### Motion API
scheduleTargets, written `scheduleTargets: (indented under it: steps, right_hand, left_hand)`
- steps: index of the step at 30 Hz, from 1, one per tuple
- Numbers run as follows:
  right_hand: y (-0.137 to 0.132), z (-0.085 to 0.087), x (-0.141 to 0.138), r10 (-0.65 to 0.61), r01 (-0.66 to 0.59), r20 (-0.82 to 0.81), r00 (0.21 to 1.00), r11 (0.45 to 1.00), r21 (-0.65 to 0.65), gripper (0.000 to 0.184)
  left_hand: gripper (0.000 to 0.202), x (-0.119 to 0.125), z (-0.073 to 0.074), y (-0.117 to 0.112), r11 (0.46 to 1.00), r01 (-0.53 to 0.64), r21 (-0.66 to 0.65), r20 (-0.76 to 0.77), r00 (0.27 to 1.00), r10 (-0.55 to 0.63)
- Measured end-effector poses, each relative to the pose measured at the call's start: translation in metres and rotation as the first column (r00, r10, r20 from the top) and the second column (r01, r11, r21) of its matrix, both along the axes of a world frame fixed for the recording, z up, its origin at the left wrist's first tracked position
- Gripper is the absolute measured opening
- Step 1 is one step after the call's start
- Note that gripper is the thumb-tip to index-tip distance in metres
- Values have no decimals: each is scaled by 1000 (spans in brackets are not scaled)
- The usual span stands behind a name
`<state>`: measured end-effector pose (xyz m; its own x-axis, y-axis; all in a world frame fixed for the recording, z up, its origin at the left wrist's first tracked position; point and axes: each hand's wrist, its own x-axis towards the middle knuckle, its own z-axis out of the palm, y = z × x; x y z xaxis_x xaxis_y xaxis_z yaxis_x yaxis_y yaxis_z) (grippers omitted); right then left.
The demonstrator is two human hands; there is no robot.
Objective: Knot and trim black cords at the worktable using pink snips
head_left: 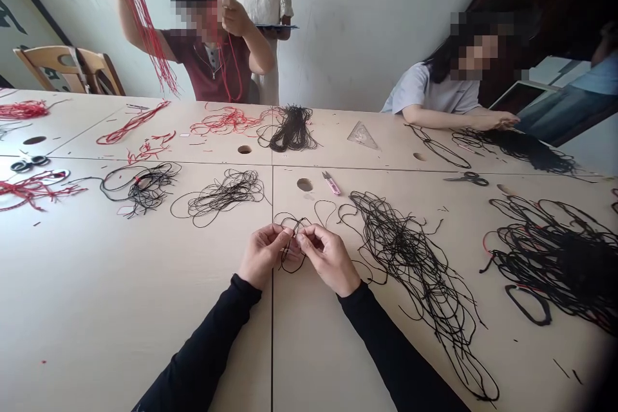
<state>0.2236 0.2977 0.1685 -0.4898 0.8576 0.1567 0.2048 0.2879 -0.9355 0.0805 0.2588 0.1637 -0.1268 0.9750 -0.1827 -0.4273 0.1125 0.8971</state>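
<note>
Thumb against fingers, our left hand (263, 254) and right hand (332, 261) each keep a narrow pinch on a thin black cord (293, 271). Its loops show between and just beyond our hands, over the table (145, 309); whether they touch the surface we cannot tell. Ahead of us, pink-handled snips (331, 183) lie near a round hole (305, 185). A long tangle of black cords (403, 238) spreads to our right, and a smaller black bundle (229, 195) lies ahead, to our left. Across from us, a co-worker (207, 71) holds up red cords (142, 22).
</note>
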Motion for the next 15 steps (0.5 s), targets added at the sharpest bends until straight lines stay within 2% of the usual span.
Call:
scheduleTargets:
  steps: [3,5,7,10,12,15]
  right_hand:
    - [-1,0,1,-85,85,-4,996,996,6,21]
    - [-3,2,1,-184,183,1,983,979,90,19]
    - [-4,4,0,-217,206,29,976,955,212,18]
    - [-5,5,-1,-152,115,95,984,942,315,17]
    - [-5,3,-2,-125,85,104,987,942,325,16]
    - [-5,1,-3,-138,107,76,987,942,318,18]
  left_hand:
    - [31,2,0,-1,1000,21,17,-96,995,-19]
    - [27,6,0,-3,999,21,36,-246,969,-11]
    - [23,9,0,-5,996,6,92,-455,890,36]
    - [24,13,0,-7,980,-15,201,-665,732,147]
    - [26,13,-1,-8,976,-21,216,-696,698,169]
    - [28,12,0,-7,984,-33,176,-659,739,143]
